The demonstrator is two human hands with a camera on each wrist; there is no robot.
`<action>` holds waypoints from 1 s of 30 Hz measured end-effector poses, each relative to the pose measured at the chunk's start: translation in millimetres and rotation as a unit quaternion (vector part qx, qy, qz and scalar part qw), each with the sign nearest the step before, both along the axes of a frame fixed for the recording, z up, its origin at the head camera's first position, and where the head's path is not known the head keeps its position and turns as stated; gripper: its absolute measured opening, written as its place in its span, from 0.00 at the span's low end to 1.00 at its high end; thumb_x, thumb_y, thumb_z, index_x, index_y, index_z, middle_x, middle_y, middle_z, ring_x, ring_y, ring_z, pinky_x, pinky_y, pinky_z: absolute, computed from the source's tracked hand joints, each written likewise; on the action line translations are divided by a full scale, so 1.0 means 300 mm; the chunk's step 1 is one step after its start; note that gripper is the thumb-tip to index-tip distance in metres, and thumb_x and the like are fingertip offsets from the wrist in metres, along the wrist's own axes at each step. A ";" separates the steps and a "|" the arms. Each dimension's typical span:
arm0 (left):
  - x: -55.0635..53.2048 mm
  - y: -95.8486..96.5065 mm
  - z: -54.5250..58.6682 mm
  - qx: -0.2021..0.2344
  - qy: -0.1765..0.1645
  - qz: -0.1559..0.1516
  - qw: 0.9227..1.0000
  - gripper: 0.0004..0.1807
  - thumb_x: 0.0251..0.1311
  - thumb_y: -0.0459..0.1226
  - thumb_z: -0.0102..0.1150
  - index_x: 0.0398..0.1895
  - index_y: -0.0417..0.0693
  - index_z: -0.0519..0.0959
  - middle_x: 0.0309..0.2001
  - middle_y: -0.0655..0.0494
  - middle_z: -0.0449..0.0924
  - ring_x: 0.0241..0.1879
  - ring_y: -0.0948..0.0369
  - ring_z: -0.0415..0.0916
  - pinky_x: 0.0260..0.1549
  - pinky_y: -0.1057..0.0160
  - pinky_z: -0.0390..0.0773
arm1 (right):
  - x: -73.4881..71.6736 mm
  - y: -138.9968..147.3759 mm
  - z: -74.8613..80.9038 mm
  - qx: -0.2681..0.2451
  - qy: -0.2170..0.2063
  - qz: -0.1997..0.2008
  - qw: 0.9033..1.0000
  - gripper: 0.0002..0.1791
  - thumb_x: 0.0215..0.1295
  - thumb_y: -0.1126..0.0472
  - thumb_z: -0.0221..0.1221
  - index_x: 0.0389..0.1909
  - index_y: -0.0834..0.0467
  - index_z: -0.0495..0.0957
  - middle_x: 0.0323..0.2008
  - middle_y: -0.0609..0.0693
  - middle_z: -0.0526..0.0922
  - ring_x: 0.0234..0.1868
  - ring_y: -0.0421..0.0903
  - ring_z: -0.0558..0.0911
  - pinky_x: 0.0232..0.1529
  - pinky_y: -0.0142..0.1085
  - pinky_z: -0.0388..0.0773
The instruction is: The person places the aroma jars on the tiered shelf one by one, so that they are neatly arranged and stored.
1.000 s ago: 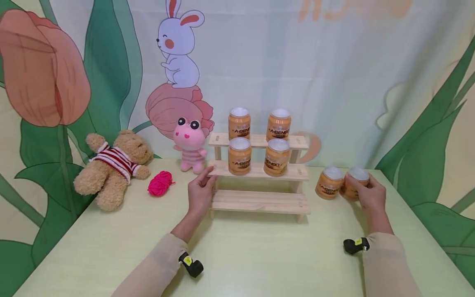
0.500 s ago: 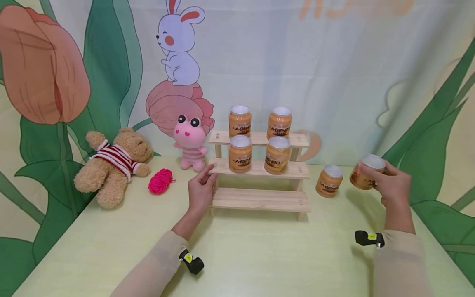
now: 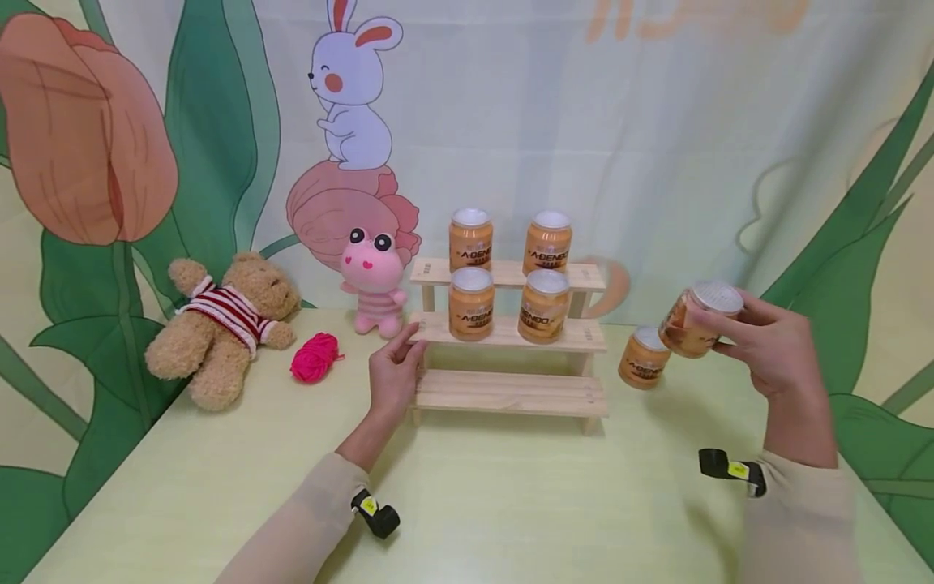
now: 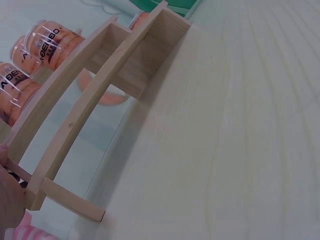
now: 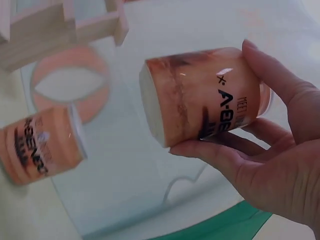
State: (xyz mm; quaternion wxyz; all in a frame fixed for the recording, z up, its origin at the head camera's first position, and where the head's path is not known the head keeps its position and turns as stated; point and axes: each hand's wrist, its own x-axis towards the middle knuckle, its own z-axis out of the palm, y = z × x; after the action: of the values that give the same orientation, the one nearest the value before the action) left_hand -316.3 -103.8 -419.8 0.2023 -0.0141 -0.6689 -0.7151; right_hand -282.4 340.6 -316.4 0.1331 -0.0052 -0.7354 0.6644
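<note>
Above the table at the right, my right hand (image 3: 784, 349) grips an orange jar (image 5: 205, 95) with a pale lid, fingers and thumb wrapped around its side. The jar is raised and tilted, overlapping a second orange jar (image 3: 644, 358) that stands on the table. My left hand (image 3: 394, 377) holds the left end of a three-tier wooden display stand (image 3: 511, 391) at its middle tier. Two orange jars (image 3: 470, 307) stand on that middle tier, and two more (image 3: 549, 243) on the top one. The bottom tier bears nothing.
Left of the stand are a pink plush toy (image 3: 375, 280), a ball of bright pink yarn (image 3: 315, 358) and a teddy bear (image 3: 233, 324) in a striped sweater. A printed curtain (image 3: 657, 146) hangs behind the table (image 3: 511, 503).
My right hand has lifted its jar off the table, first to the right, then back left and higher, tilting it. My left hand has stayed at the stand.
</note>
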 end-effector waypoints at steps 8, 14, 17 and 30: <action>-0.041 -0.009 -0.056 -0.003 0.001 0.014 1.000 0.19 0.65 0.29 0.63 0.59 0.36 0.80 0.30 0.47 0.81 0.25 0.55 0.70 0.20 0.73 0.67 | 0.017 -0.122 0.028 0.113 0.010 0.081 0.990 0.33 0.64 0.58 0.69 0.66 0.68 0.71 0.44 0.43 0.83 0.43 0.40 0.83 0.37 0.35 0.83; -0.055 -0.001 -0.079 0.015 0.001 0.020 1.000 0.19 0.64 0.33 0.65 0.58 0.40 0.82 0.32 0.46 0.82 0.24 0.60 0.69 0.19 0.74 0.68 | 0.009 -0.224 0.016 0.151 0.006 0.126 0.981 0.32 0.60 0.59 0.71 0.62 0.68 0.75 0.40 0.44 0.86 0.38 0.41 0.83 0.37 0.37 0.83; -0.056 0.003 -0.075 0.014 0.000 0.017 1.000 0.19 0.64 0.34 0.65 0.58 0.40 0.82 0.33 0.46 0.83 0.24 0.61 0.70 0.20 0.74 0.68 | 0.012 -0.277 0.009 0.162 -0.001 0.133 0.978 0.31 0.57 0.57 0.74 0.60 0.65 0.78 0.40 0.48 0.86 0.37 0.43 0.82 0.35 0.39 0.83; -0.059 -0.010 -0.064 -0.005 -0.002 0.014 1.000 0.19 0.65 0.30 0.63 0.59 0.35 0.80 0.30 0.49 0.82 0.24 0.57 0.71 0.20 0.74 0.69 | -0.021 -0.523 -0.102 0.142 -0.033 0.187 0.971 0.34 0.48 0.54 0.79 0.58 0.59 0.82 0.47 0.55 0.86 0.45 0.48 0.85 0.41 0.43 0.83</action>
State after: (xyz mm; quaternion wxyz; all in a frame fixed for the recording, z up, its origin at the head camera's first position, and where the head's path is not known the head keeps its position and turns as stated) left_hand -334.1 -106.7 -439.1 0.2105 -0.0043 -0.6728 -0.7093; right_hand -288.7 183.7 -347.1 -0.0186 0.1297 -0.8143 0.5655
